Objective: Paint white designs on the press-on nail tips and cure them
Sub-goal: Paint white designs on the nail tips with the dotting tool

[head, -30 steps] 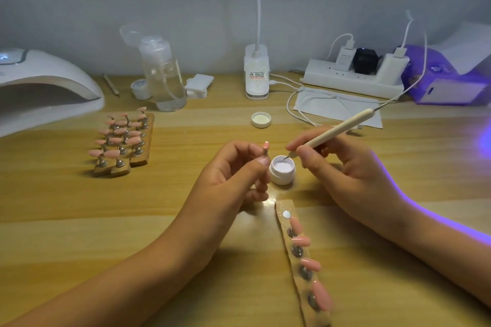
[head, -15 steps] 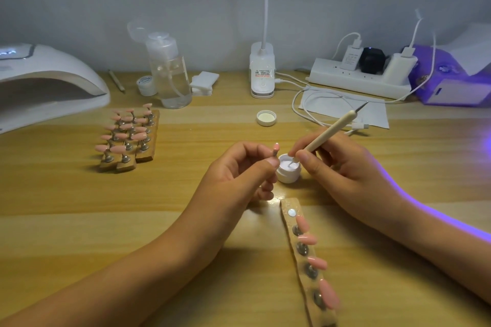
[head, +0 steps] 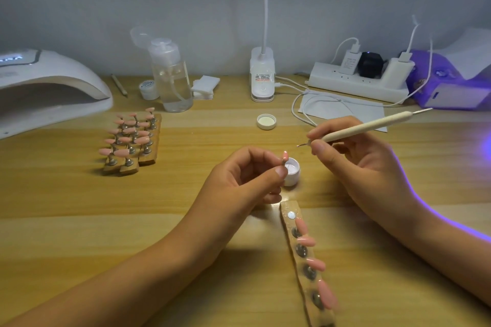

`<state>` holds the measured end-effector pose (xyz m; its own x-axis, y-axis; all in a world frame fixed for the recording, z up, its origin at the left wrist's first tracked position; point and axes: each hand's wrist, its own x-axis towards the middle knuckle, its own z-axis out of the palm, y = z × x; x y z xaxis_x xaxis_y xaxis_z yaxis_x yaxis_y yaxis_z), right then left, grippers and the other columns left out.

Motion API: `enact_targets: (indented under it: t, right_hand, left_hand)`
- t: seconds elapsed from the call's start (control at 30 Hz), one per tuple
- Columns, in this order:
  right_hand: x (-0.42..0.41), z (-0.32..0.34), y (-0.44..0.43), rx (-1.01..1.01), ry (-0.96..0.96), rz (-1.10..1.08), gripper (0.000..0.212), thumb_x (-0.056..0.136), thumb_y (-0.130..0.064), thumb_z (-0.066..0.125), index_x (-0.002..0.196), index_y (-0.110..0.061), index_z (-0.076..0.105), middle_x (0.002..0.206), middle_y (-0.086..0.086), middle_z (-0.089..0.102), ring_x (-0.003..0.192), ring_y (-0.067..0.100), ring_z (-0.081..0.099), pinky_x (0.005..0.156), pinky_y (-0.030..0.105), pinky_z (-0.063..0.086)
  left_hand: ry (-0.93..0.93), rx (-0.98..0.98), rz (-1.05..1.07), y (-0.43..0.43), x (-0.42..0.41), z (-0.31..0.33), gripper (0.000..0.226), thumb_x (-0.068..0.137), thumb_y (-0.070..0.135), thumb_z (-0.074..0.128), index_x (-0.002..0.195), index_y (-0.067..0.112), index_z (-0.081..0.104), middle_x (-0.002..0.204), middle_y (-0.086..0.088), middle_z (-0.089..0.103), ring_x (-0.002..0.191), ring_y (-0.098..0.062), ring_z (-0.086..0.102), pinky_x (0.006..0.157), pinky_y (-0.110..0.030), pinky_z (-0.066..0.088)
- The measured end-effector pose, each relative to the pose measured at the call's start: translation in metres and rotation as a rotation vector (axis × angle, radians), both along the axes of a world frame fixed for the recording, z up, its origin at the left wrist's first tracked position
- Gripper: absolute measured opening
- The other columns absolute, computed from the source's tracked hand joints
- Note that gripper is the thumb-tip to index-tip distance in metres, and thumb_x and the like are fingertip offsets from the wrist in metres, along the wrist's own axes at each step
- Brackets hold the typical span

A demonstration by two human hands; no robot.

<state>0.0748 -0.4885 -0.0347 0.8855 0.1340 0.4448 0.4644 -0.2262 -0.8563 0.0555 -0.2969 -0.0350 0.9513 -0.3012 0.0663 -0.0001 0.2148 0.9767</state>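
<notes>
Status: early, judging by the layout. Left hand (head: 247, 180) pinches one nail tip (head: 284, 154) on its stand between thumb and forefinger, tip upright just above the fingertips; other fingers curled. Right hand (head: 353, 159) grips the dotting pen (head: 364, 129) pencil-style, thumb and forefinger closed near the metal point, which hovers just right of the tip, not touching. Open gel pot (head: 291, 171) sits directly behind left fingertips, below the pen point; its lid (head: 266, 121) lies beyond the fingers. Strip (head: 305, 260) near the wrists holds four plain pink tips, one magnet seat vacant. Rack (head: 131, 138), well left of left hand, shows pink tips; no white design discernible at this res. Lamp (head: 50, 87) far left: nothing visible inside, so curing seems pending. Writing: lamp display and the jar label unreadable; clip-light (head: 262, 79) label too small to read.
</notes>
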Motion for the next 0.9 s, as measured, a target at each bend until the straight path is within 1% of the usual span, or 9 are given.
enact_targets:
  t: [0.13, 0.2, 0.27, 0.33, 0.37, 0.5, 0.6, 0.7, 0.9]
  right_hand:
    - [-0.003, 0.003, 0.000, 0.171, 0.053, 0.019, 0.015, 0.082, -0.024, 0.070, 0.090, -0.020, 0.058, 0.081, -0.003, 0.060, 0.079, 0.014, 0.057, 0.073, 0.027, 0.047]
    - [-0.003, 0.004, -0.002, 0.226, 0.089, 0.033, 0.016, 0.080, -0.020, 0.073, 0.086, -0.019, 0.058, 0.076, -0.001, 0.059, 0.073, 0.011, 0.056, 0.069, 0.021, 0.048]
    - [-0.003, 0.004, -0.004, 0.291, 0.167, 0.055, 0.014, 0.078, -0.019, 0.072, 0.079, -0.024, 0.059, 0.071, -0.001, 0.057, 0.071, 0.011, 0.054, 0.070, 0.024, 0.046]
    - [-0.003, 0.003, -0.005, 0.375, 0.240, 0.103, 0.013, 0.078, -0.015, 0.066, 0.075, -0.024, 0.057, 0.068, -0.002, 0.053, 0.068, 0.012, 0.051, 0.074, 0.031, 0.042]
    - [-0.003, 0.003, -0.006, 0.413, 0.267, 0.135, 0.015, 0.078, -0.012, 0.063, 0.075, -0.024, 0.055, 0.067, -0.003, 0.050, 0.066, 0.011, 0.049, 0.075, 0.031, 0.042]
    - [-0.003, 0.005, -0.003, 0.516, 0.354, 0.217, 0.022, 0.076, -0.010, 0.061, 0.066, -0.026, 0.050, 0.062, -0.007, 0.046, 0.057, 0.006, 0.044, 0.074, 0.027, 0.048]
    - [-0.004, 0.006, 0.002, 0.596, 0.402, 0.215, 0.026, 0.080, -0.014, 0.060, 0.059, -0.024, 0.049, 0.056, -0.004, 0.043, 0.052, 0.006, 0.043, 0.070, 0.031, 0.055]
    - [-0.007, 0.007, 0.005, 0.613, 0.436, 0.238, 0.028, 0.080, -0.020, 0.065, 0.058, -0.022, 0.047, 0.053, -0.002, 0.042, 0.049, 0.005, 0.046, 0.068, 0.034, 0.058]
    - [-0.007, 0.006, 0.007, 0.615, 0.462, 0.233, 0.030, 0.080, -0.012, 0.062, 0.056, -0.020, 0.045, 0.051, -0.001, 0.039, 0.047, 0.005, 0.043, 0.065, 0.033, 0.058]
  left_hand:
    - [0.000, 0.007, -0.032, -0.001, -0.002, 0.000, 0.009, 0.076, 0.015, 0.068, 0.076, 0.024, 0.069, 0.075, 0.009, 0.067, 0.066, -0.003, 0.059, 0.063, -0.017, 0.051]
    - [0.001, 0.016, -0.035, -0.001, -0.002, 0.000, 0.007, 0.076, 0.016, 0.069, 0.075, 0.023, 0.069, 0.075, 0.008, 0.067, 0.067, -0.004, 0.060, 0.063, -0.017, 0.051]
    - [-0.004, 0.028, -0.037, -0.001, -0.002, 0.000, 0.008, 0.075, 0.017, 0.070, 0.074, 0.024, 0.070, 0.076, 0.008, 0.067, 0.068, -0.004, 0.059, 0.063, -0.016, 0.051]
    - [-0.018, 0.048, -0.038, -0.001, -0.002, -0.001, 0.008, 0.075, 0.017, 0.070, 0.075, 0.025, 0.070, 0.077, 0.007, 0.067, 0.070, -0.005, 0.059, 0.063, -0.016, 0.050]
    - [-0.027, 0.057, -0.040, -0.001, -0.002, -0.001, 0.008, 0.076, 0.017, 0.070, 0.076, 0.025, 0.070, 0.078, 0.006, 0.067, 0.071, -0.005, 0.059, 0.063, -0.016, 0.050]
    - [-0.056, 0.080, -0.059, 0.000, -0.001, -0.003, 0.009, 0.077, 0.017, 0.071, 0.081, 0.025, 0.073, 0.083, 0.007, 0.069, 0.075, -0.004, 0.059, 0.062, -0.015, 0.049]
    - [-0.074, 0.111, -0.073, 0.000, -0.001, -0.003, 0.010, 0.077, 0.018, 0.071, 0.081, 0.027, 0.073, 0.081, 0.007, 0.069, 0.074, -0.005, 0.059, 0.063, -0.014, 0.049]
    - [-0.083, 0.129, -0.077, 0.000, -0.001, -0.005, 0.008, 0.078, 0.020, 0.071, 0.081, 0.027, 0.072, 0.081, 0.007, 0.067, 0.074, -0.006, 0.058, 0.064, -0.015, 0.048]
    - [-0.086, 0.144, -0.083, 0.001, -0.001, -0.005, 0.004, 0.078, 0.020, 0.071, 0.082, 0.022, 0.071, 0.077, 0.007, 0.066, 0.071, -0.008, 0.058, 0.065, -0.018, 0.049]
